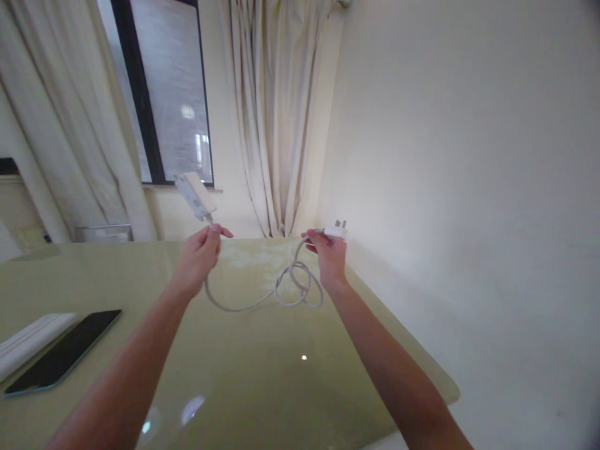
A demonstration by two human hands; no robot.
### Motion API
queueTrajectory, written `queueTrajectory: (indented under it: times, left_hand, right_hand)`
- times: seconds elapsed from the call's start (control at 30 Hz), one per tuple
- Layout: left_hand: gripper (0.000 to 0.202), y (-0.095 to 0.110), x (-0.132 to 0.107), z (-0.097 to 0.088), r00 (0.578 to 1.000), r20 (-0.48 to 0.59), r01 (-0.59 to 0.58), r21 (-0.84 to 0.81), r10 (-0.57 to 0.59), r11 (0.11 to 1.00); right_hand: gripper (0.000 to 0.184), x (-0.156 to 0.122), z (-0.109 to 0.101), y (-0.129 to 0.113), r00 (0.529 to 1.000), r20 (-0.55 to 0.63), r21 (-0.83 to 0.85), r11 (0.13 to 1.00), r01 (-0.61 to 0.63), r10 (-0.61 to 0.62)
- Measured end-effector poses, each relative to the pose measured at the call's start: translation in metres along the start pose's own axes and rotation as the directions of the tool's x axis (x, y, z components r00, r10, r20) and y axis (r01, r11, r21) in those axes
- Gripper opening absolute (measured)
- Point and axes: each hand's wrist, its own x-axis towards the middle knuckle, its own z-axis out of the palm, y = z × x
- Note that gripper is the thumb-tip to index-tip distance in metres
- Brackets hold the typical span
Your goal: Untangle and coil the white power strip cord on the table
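Observation:
My left hand [200,253] pinches a pale power cord close to where it enters a white power adapter [195,195], which sticks up above the fingers. At the cord's other end, my right hand [329,253] grips it beside a white plug [334,232] whose metal prongs point upward. Between both hands the cord [241,309] sags, with a loose tangle of loops nearer the right. The loops hang over the glossy table [253,375].
A dark phone or tablet [65,353] lies on the table at left, beside a long white object [35,340]. Behind are a window [175,94] and cream curtains [276,119]. A plain wall [469,175] runs along the table's right edge.

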Motion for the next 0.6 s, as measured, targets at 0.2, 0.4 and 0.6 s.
queueTrajectory:
  times: [0.2, 0.4, 0.6]
  left_hand:
    - [0.042, -0.01, -0.025, 0.039, 0.996, 0.086, 0.032, 0.035, -0.035, 0.999]
    - [0.057, -0.007, -0.033, 0.057, 0.982, 0.186, -0.018, 0.138, -0.008, 0.99]
    - [0.051, -0.01, -0.037, 0.065, 0.982, 0.186, -0.047, 0.154, 0.018, 0.987]
  right_hand:
    - [0.048, -0.016, 0.063, 0.048, 0.993, 0.034, 0.198, 0.973, -0.119, 0.115]
    - [0.044, -0.019, 0.064, 0.05, 0.925, 0.304, 0.114, 0.955, -0.275, 0.23]
    - [0.038, -0.028, 0.066, 0.037, 0.823, 0.523, 0.057, 0.954, -0.294, 0.222]
